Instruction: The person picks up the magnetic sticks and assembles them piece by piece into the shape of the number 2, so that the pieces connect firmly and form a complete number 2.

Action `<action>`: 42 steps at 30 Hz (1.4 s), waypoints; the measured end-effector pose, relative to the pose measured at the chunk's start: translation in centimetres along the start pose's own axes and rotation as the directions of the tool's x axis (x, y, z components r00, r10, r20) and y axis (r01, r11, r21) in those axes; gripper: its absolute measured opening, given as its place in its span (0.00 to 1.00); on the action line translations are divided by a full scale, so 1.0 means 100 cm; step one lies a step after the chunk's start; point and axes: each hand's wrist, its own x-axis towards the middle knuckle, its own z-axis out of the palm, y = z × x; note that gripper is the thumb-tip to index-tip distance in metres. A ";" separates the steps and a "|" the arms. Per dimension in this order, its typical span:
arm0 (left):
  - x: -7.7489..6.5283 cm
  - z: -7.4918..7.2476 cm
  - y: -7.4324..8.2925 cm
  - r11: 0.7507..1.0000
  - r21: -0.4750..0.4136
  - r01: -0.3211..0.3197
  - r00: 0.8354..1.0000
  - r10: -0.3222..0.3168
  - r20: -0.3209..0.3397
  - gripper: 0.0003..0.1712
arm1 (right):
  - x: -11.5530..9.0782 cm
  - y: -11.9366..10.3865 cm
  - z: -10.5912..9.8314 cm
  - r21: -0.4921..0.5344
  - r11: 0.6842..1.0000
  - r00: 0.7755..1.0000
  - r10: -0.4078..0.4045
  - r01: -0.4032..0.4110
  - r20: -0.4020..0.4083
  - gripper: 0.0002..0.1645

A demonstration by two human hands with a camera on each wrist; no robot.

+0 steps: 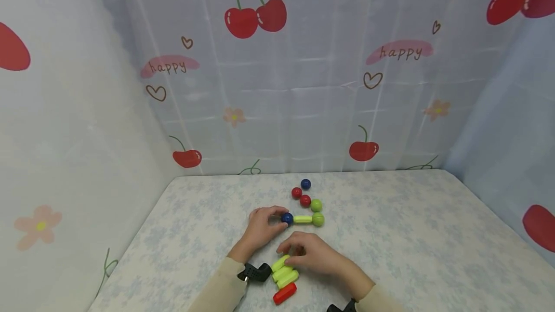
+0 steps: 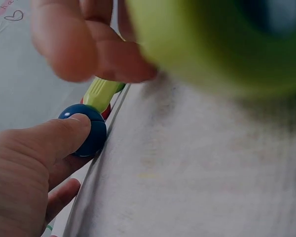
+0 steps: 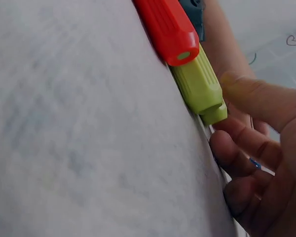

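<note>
In the head view my left hand [image 1: 260,227] pinches a blue ball [image 1: 287,218] between thumb and fingers. A ribbed yellow-green toy rod [image 1: 302,219] joins that ball to a green ball [image 1: 318,219]. The left wrist view shows the thumb pressed on the blue ball [image 2: 84,129]. My right hand [image 1: 316,253] hovers with loosely bent fingers over the far end of three yellow-green rods [image 1: 283,272]. In the right wrist view its thumb [image 3: 251,94] is close to a green rod [image 3: 200,81]; whether it touches is unclear.
A red rod [image 1: 284,293] lies nearest me, beside the green ones. Beyond the joined piece sit a blue ball [image 1: 305,184], two red balls [image 1: 305,201] and another green ball [image 1: 316,205]. Printed curtains [image 1: 303,85] stand behind the patterned table [image 1: 390,235].
</note>
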 end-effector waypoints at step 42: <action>0.001 0.002 -0.002 1.000 -0.004 0.022 1.000 -0.022 0.003 0.18 | -0.018 0.000 -0.034 -0.061 0.973 0.945 0.200 -0.223 -0.257 0.07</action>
